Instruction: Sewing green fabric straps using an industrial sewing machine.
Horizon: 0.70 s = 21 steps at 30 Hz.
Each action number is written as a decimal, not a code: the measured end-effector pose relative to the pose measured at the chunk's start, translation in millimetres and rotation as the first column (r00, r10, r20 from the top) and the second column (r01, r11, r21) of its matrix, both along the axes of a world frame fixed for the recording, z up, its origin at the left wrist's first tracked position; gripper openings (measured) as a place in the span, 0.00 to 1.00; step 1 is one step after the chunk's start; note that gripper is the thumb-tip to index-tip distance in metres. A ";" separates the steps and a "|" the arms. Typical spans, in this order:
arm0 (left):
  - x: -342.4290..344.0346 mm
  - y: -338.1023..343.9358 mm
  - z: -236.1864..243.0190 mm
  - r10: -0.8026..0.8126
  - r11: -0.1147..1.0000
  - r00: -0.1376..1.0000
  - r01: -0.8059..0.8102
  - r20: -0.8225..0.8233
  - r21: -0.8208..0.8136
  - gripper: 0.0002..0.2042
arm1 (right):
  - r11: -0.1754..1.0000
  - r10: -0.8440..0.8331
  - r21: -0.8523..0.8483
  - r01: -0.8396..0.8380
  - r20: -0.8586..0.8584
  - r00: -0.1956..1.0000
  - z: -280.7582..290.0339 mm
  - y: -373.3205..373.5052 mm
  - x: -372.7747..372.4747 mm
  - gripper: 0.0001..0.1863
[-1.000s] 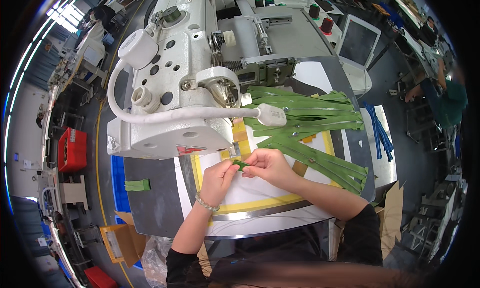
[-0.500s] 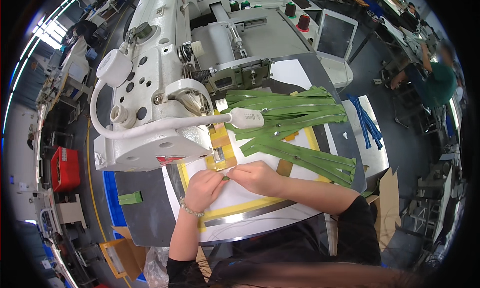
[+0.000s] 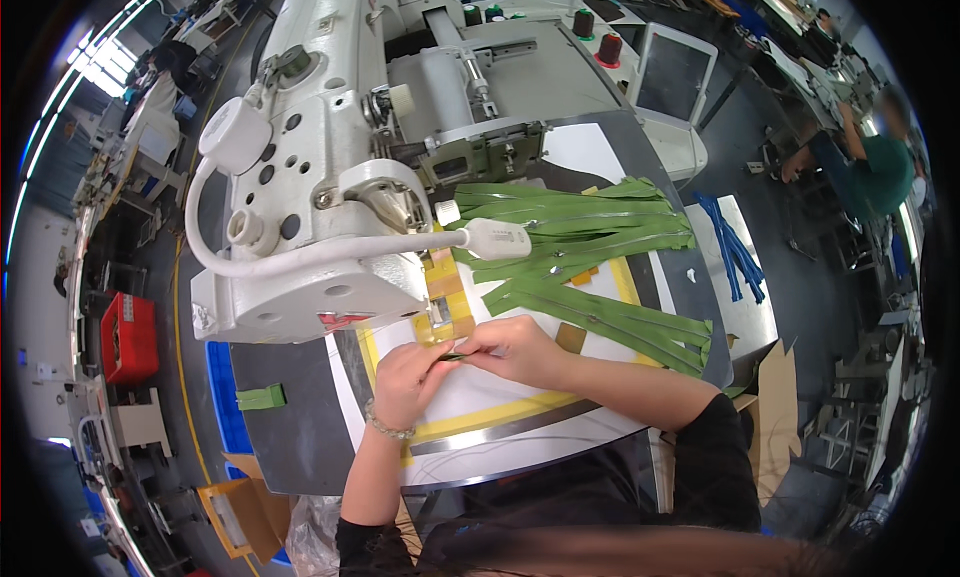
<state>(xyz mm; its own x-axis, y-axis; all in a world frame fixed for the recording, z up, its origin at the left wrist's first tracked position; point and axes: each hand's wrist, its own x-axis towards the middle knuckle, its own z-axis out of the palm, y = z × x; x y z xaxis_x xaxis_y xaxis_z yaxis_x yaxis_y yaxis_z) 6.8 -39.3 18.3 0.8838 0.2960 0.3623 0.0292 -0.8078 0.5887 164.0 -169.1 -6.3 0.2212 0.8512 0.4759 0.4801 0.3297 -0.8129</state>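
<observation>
So, grip: your left hand (image 3: pixel 408 369) and right hand (image 3: pixel 512 345) both pinch the green strip (image 3: pixel 452 357).
Tip: keep it flat, square under the sewing machine (image 3: pixel 330 177).

one white sewing machine (image 3: pixel 330 177); two thread cones (image 3: pixel 596 37); two hands (image 3: pixel 410 377); one red crate (image 3: pixel 128 337)

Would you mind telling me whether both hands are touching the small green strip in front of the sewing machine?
Touching: the head view shows the left hand and right hand pinching the green strip between their fingertips.
</observation>
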 end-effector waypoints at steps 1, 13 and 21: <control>0.6 -5.0 -1.1 0.009 1.000 1.000 -0.009 -0.001 0.004 0.10 | 0.993 0.029 -0.105 -0.046 -0.160 0.987 0.1 -1.3 1.3 0.06; 5.5 -11.3 -5.7 0.218 0.838 0.971 -0.137 0.094 -0.529 0.07 | 0.903 -0.010 -0.294 -0.314 -0.743 0.669 8.7 1.5 1.8 0.05; 5.8 -11.4 -10.6 0.239 0.775 0.968 -0.139 0.082 -0.617 0.06 | 0.890 -0.016 -0.324 -0.320 -0.724 0.689 8.3 2.7 1.7 0.04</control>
<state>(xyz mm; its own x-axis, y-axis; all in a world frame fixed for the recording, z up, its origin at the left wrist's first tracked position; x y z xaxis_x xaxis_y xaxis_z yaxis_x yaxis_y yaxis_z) 12.6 -50.8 7.7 0.7377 0.6525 0.1733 0.0165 -0.2740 0.9616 165.7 -166.4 2.0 0.1898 0.9709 -0.1461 -0.3027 -0.0837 -0.9494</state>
